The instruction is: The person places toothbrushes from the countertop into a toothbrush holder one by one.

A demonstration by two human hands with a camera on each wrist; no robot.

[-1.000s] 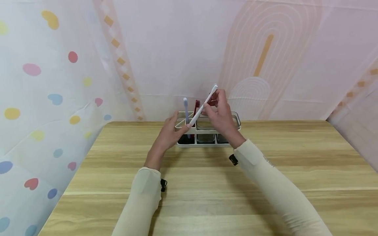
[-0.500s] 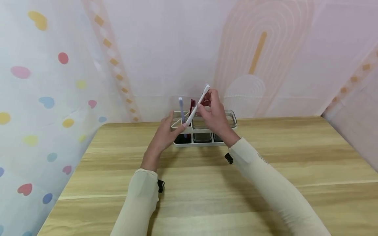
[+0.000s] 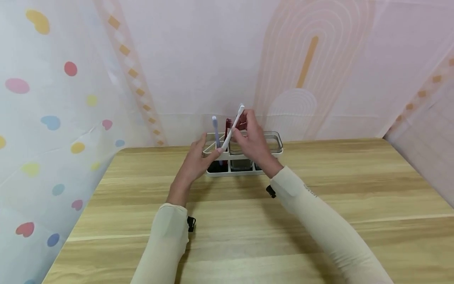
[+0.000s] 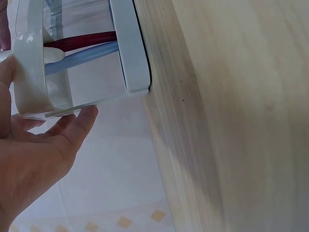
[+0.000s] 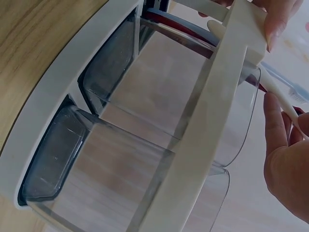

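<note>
The right hand [image 3: 253,139] pinches a white toothbrush [image 3: 234,128] mid-handle, tilted over the white holder [image 3: 274,150] steadied by the left hand's [image 3: 193,165] relaxed fingers; light, stiff and probably slick, it seems best gripped mid-handle.

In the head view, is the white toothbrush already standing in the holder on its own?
No, the right hand holds the white toothbrush tilted above the holder, while the left hand touches its lower end.
</note>
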